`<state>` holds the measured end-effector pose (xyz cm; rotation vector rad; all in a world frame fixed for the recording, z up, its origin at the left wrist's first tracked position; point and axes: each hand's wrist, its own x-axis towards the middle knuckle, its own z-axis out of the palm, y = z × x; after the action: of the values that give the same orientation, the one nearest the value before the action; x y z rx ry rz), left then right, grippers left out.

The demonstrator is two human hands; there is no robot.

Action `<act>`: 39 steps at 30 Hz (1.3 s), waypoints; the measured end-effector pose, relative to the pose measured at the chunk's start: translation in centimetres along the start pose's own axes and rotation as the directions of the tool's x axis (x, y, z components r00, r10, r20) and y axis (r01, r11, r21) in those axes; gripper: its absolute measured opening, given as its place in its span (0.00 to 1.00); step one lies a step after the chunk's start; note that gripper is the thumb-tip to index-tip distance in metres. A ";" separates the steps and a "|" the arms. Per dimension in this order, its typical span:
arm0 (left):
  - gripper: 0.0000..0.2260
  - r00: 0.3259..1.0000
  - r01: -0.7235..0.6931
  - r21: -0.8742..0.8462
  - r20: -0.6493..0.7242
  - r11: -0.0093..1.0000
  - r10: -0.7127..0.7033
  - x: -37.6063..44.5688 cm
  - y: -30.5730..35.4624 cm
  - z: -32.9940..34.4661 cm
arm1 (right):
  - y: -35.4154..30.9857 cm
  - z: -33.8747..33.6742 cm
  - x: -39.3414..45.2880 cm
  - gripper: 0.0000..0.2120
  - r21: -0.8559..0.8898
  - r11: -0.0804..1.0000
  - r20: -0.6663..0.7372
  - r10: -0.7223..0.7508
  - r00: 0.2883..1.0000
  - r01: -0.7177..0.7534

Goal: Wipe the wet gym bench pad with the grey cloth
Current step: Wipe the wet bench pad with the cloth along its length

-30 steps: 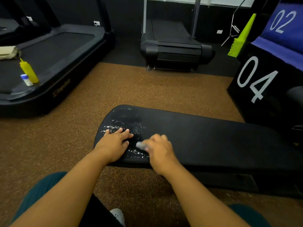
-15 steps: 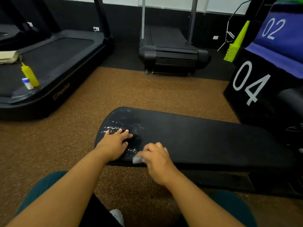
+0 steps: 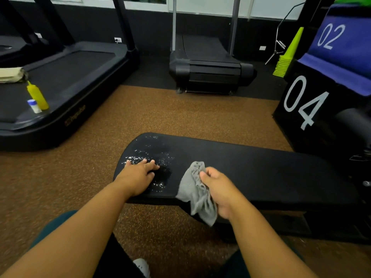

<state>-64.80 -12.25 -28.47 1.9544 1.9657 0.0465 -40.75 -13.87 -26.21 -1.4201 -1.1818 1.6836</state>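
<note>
Two boxes (image 3: pixel 329 81) marked "02", "04", R hand (image 3: pixel 218 191) pinching grey cloth (image 3: pixel 197 194), L hand (image 3: pixel 138 175) flat on pad (image 3: pixel 261 171)

Right hand (image 3: pixel 218 194) grips grey cloth (image 3: pixel 197 194) over bench pad (image 3: pixel 261 169).

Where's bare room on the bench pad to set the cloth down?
Free: the dry stretch of bench pad between the right hand and the numbered black box. Crowded: the near-left end, where the left hand rests among droplets and the grey cloth hangs.
</note>
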 end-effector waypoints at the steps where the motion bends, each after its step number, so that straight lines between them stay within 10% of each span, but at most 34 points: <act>1: 0.18 1.000 0.005 -0.003 0.001 1.000 -0.005 0.0 0.1 -0.1 | 0.2 0.1 -0.3 0.09 0.155 0.985 0.051 0.070 0.996 -0.077; 8: 0.17 0.999 0.043 -0.008 0.000 0.999 -0.043 0.1 0.5 -0.2 | 0.1 -2.3 -2.2 0.13 0.453 0.883 0.112 0.083 0.990 -0.125; 12: 0.17 0.998 0.063 -0.033 0.005 0.997 -0.063 0.0 0.9 -0.4 | -1.3 -3.0 -2.7 0.09 -0.280 0.932 -0.282 -0.309 0.908 0.229; 15: 0.16 0.998 0.067 -0.035 0.004 0.997 -0.066 0.1 0.9 -0.5 | -1.3 -1.9 -1.7 0.09 -0.568 0.749 -0.102 -0.475 0.874 0.341; 19: 0.17 0.999 0.043 0.004 0.015 0.999 -0.043 -0.1 1.0 -0.5 | 2.7 0.1 0.8 0.11 -0.880 0.328 0.275 -0.239 0.931 0.344; 26: 0.16 1.000 0.025 0.057 0.001 0.998 -0.025 0.5 0.9 -1.3 | 4.2 4.2 1.5 0.30 -0.903 0.383 -0.005 -0.465 0.885 0.196; 34: 0.14 1.000 0.021 0.184 0.016 0.983 -0.024 1.7 1.2 -1.4 | 6.0 -2.7 2.2 0.27 -0.688 0.002 0.652 -0.438 0.619 0.726; 39: 0.12 1.000 0.003 0.153 0.014 0.988 -0.005 1.9 0.8 -1.5 | 6.9 -2.2 2.0 0.25 -0.758 0.190 0.370 -0.662 0.652 0.623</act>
<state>-64.40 -10.06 -27.28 2.0386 2.0176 -0.1233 -38.49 -14.36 -33.31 -1.0659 -2.3623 0.3656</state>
